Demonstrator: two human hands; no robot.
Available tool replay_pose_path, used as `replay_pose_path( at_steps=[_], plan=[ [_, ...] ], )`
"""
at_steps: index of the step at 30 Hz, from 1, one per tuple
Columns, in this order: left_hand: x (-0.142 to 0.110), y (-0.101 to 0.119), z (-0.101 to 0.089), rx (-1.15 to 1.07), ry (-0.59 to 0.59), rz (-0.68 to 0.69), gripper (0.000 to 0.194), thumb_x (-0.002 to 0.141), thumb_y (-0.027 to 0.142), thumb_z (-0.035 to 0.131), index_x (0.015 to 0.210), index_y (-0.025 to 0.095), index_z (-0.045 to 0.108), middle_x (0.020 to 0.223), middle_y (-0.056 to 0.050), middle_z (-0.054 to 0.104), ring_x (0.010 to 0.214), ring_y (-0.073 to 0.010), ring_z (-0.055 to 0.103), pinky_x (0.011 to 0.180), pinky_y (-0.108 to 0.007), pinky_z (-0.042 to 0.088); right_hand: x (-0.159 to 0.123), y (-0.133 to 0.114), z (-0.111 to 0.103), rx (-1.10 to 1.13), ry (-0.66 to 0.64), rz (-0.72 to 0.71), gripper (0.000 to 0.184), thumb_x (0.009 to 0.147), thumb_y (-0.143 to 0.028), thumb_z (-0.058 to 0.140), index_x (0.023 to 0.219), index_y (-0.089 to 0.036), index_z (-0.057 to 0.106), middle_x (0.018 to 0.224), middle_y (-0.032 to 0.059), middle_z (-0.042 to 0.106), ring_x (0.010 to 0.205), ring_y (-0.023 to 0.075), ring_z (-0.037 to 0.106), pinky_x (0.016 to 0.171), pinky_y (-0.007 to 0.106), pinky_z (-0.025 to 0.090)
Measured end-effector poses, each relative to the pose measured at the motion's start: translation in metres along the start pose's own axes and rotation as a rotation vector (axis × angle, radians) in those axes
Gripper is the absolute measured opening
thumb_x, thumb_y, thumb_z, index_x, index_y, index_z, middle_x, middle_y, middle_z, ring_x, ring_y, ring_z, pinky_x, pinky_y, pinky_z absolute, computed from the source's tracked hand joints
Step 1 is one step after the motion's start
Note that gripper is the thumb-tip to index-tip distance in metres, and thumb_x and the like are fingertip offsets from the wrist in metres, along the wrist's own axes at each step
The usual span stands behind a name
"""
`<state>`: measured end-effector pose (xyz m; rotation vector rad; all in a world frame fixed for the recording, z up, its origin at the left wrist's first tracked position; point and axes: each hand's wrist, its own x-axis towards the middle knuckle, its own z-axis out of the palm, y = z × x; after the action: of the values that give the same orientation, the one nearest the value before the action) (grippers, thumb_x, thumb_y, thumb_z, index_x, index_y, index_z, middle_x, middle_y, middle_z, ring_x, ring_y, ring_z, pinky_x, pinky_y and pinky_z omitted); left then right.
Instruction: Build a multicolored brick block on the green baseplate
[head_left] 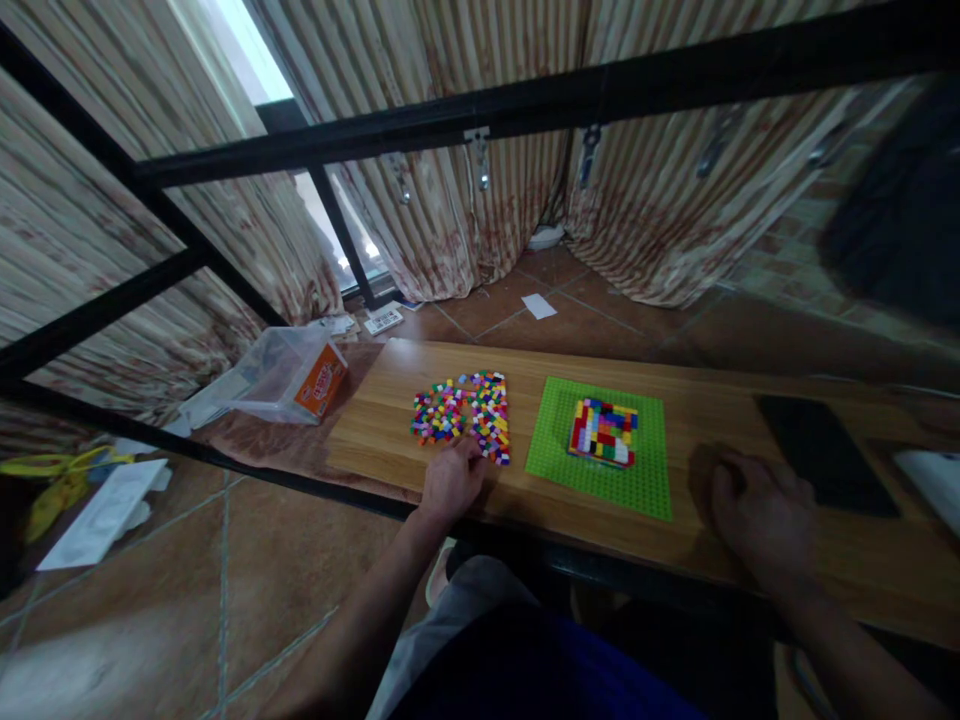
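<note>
A loose pile of small multicoloured toy bricks (pixel 487 410) lies on the wooden table. At its near edge is my left hand (pixel 454 478), its fingers bent together against the bricks; what is between the fingertips is hidden. To the right of the pile, a green studded baseplate (pixel 649 480) carries a low, roughly square build of coloured bricks (pixel 604 432). My right hand (pixel 765 510) rests on the table beyond the baseplate's right side, closed in a loose curl, with nothing visible in it.
A dark flat panel (pixel 825 450) lies on the table (pixel 375 420) past my right hand. Off its left end stands a clear plastic box (pixel 277 375) with an orange label. A black metal bar (pixel 420 135) crosses in front of the striped curtains (pixel 510 50).
</note>
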<state>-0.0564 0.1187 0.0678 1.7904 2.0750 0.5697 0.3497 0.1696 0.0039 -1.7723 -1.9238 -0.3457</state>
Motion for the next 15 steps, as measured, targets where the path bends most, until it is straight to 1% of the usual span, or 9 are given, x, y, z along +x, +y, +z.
replay_pose_path(
  at_steps=[6, 10, 15],
  plan=[
    [0.007, -0.01, 0.001, -0.032, 0.091, 0.029, 0.009, 0.085, 0.013, 0.057, 0.082, 0.019, 0.062, 0.083, -0.003, 0.068, 0.08, -0.0162, 0.064, 0.076, -0.026, 0.046, -0.001, 0.003, 0.005, -0.009, 0.005, 0.006, 0.038, 0.095, -0.033, 0.043, 0.106, -0.01, 0.071, 0.103, 0.0211, 0.071, 0.098, 0.0344, 0.063, 0.086, 0.048, 0.045],
    [0.013, -0.015, -0.001, -0.055, 0.114, 0.017, 0.011, 0.086, 0.014, 0.055, 0.081, 0.019, 0.063, 0.08, -0.003, 0.069, 0.076, -0.0163, 0.065, 0.074, -0.026, 0.048, -0.001, 0.001, 0.005, -0.017, 0.013, 0.028, 0.039, 0.096, -0.034, 0.043, 0.106, -0.01, 0.071, 0.103, 0.0216, 0.07, 0.097, 0.0334, 0.062, 0.085, 0.046, 0.045],
    [0.018, -0.018, -0.002, -0.118, 0.176, 0.049, 0.015, 0.086, 0.014, 0.053, 0.083, 0.019, 0.067, 0.088, -0.006, 0.073, 0.085, -0.0185, 0.068, 0.082, -0.03, 0.051, 0.0, -0.001, 0.004, -0.022, 0.02, 0.028, 0.037, 0.096, -0.034, 0.042, 0.105, -0.011, 0.071, 0.103, 0.0204, 0.07, 0.096, 0.0326, 0.062, 0.086, 0.047, 0.046]
  ],
)
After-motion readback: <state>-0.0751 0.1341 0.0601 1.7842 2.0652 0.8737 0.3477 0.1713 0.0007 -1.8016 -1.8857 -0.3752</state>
